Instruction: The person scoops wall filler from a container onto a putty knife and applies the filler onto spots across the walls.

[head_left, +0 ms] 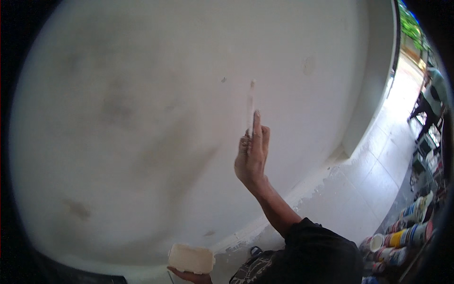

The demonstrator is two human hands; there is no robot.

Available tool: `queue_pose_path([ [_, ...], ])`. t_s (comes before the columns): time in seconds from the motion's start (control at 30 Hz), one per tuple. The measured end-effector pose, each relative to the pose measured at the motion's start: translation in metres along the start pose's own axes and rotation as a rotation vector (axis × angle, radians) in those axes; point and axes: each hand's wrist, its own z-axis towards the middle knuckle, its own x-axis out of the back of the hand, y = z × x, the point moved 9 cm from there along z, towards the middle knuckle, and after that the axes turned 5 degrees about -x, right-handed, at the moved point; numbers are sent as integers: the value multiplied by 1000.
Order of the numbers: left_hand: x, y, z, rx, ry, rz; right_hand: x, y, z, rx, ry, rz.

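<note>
Remotely, I saw the right hand point(253, 154) pinching a thin tool point(251, 100) that rose beyond its fingers before the wall point(293, 47); below, the left hand point(193, 277) gripped a beige slab point(191, 259) along its near edge.

Right hand point(254, 158) in front of smudged pale wall point(118, 61), gripping a thin flat tool point(250, 102) seen edge-on, upright; wall contact unclear. Left hand point(193, 277), at lower edge, holds a pale rectangular slab point(191, 259), corners rounded. Far right: tiled floor point(376, 177), clustered cans point(399, 238), another person point(434, 94).
</note>
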Motion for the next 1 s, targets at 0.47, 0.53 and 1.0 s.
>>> queue_pose_path([
  [0.47,27,79,54,-26,-165,145,-54,-35,0,95,-2,-389],
  [0.53,14,82,35,-22,-147,160,-40,-45,1,120,0,-339],
  [1.0,-48,57,-21,23,58,35,71,-22,35,-238,199,201],
])
